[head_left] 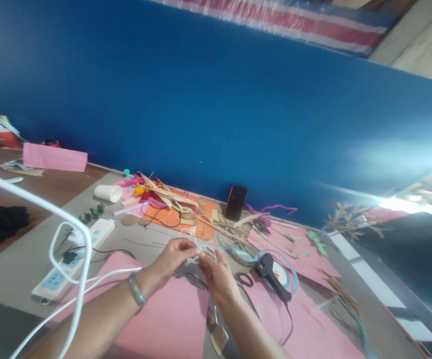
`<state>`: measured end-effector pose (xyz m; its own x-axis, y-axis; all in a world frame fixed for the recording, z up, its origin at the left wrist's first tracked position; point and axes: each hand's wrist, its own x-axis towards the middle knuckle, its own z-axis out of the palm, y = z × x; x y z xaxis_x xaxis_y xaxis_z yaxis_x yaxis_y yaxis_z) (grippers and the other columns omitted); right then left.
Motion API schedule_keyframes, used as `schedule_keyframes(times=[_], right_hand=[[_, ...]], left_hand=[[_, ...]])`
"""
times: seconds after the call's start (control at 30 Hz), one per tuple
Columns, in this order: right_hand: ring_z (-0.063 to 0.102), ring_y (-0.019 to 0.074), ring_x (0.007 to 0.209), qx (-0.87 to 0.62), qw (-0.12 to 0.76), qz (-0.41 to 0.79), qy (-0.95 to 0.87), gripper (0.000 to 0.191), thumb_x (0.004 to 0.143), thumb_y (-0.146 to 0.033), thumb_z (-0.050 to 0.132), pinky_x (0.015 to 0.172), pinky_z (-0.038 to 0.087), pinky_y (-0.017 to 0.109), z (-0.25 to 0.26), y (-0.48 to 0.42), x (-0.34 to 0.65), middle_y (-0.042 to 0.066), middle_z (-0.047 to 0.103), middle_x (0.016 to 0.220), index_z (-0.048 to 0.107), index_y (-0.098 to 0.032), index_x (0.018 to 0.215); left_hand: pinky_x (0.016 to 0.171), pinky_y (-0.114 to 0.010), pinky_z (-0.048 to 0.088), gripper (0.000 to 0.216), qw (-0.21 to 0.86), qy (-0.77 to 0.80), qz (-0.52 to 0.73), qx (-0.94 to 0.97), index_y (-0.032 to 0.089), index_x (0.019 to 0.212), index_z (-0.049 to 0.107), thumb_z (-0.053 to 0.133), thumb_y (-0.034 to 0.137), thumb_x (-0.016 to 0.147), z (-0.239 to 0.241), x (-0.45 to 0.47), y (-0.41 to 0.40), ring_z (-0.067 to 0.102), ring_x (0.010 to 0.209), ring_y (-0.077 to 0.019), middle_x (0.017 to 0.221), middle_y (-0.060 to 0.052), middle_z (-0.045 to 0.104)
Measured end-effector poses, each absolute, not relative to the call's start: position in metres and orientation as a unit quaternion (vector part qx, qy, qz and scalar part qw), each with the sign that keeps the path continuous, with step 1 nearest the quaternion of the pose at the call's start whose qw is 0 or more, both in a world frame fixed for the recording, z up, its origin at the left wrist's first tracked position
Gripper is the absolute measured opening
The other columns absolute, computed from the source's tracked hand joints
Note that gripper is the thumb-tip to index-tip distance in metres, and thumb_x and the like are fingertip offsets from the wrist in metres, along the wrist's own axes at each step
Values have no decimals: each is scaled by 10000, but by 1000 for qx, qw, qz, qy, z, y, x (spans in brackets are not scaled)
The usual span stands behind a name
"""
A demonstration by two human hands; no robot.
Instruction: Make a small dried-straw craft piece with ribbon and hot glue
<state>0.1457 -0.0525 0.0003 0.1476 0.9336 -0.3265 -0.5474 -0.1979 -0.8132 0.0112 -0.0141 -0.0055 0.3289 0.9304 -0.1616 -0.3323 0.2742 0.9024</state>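
Observation:
My left hand (173, 257) and my right hand (216, 274) meet above the table, fingers pinched together on a thin pale blue-white strip (204, 248) that loops between them. A green bangle (136, 289) sits on my left wrist. Both hands hover over pink paper sheets (171, 319). A black glue gun (270, 271) lies just right of my right hand, beside small black scissors (244, 279).
A white power strip (76, 259) with white cables (77, 279) lies at left. Behind are an orange sheet (171, 217) with dried straw and colourful craft bits, a white paper cup (108, 193), a dark phone (236, 202) leaning on the blue wall, a pink folded paper (54, 157).

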Motion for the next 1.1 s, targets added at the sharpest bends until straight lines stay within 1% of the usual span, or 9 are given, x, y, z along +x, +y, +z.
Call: schedule_keyframes(times=[0.17, 0.27, 0.4, 0.5, 0.6, 0.7, 0.8, 0.97, 1.1], right_hand=[[553, 98, 570, -449, 591, 627, -237, 354, 611, -204, 828, 568, 429, 208, 5, -54, 146, -63, 616, 631, 551, -214, 831], [546, 98, 571, -462, 566, 627, -272, 360, 622, -222, 821, 569, 423, 211, 9, -55, 151, -55, 614, 654, 588, -202, 896], [618, 163, 792, -489, 535, 618, -305, 504, 572, -203, 837, 692, 461, 245, 17, -57, 161, -11, 668, 774, 626, -212, 1029], [618, 202, 911, -505, 516, 599, -347, 500, 559, -217, 842, 755, 470, 282, 23, -56, 166, 26, 685, 909, 653, -212, 1022], [628, 201, 821, -528, 490, 565, -402, 420, 584, -281, 835, 729, 467, 303, 25, -54, 168, 35, 694, 918, 675, -193, 962], [586, 167, 661, -565, 462, 519, -444, 292, 635, -359, 796, 658, 433, 288, 22, -51, 169, 14, 682, 713, 693, -161, 823], [516, 130, 576, -589, 445, 489, -465, 234, 679, -380, 745, 595, 381, 257, 18, -49, 170, -14, 633, 604, 674, -157, 682], [459, 108, 536, -578, 447, 495, -470, 227, 709, -366, 702, 569, 346, 238, 17, -49, 170, -44, 563, 545, 636, -166, 624], [505, 130, 575, -572, 450, 495, -474, 221, 665, -375, 745, 587, 365, 246, 19, -46, 171, -25, 608, 594, 668, -167, 661]], left_hand=[[553, -208, 377, 269, 728, 367, 434, 384, 152, 630, 634, 809, 354, 603, -2, 12, -16, 510, 537, -85, 597, 20, 595], [539, -207, 362, 291, 726, 370, 427, 391, 149, 634, 620, 800, 376, 608, -2, 10, -16, 488, 512, -79, 572, 28, 571], [536, -202, 347, 275, 713, 363, 419, 429, 141, 667, 613, 765, 370, 654, -3, 6, -14, 470, 514, -73, 587, 28, 561], [553, -211, 368, 277, 694, 360, 412, 467, 137, 666, 603, 752, 371, 669, -7, 4, -11, 491, 540, -88, 595, 19, 568], [551, -221, 381, 283, 672, 368, 397, 506, 133, 664, 602, 751, 374, 664, -12, 4, -8, 510, 546, -101, 598, 4, 590], [560, -226, 397, 269, 666, 366, 392, 518, 137, 697, 591, 733, 365, 684, -13, 5, -9, 555, 565, -116, 625, -14, 636], [553, -224, 405, 266, 688, 362, 379, 502, 156, 725, 561, 725, 362, 688, -11, 6, -11, 591, 566, -129, 623, -15, 658], [513, -209, 387, 237, 703, 364, 374, 483, 162, 707, 554, 725, 319, 662, -10, 8, -13, 560, 505, -107, 568, 10, 624], [489, -201, 363, 249, 708, 365, 370, 479, 156, 674, 555, 732, 331, 654, -9, 8, -13, 531, 480, -91, 555, 18, 601]])
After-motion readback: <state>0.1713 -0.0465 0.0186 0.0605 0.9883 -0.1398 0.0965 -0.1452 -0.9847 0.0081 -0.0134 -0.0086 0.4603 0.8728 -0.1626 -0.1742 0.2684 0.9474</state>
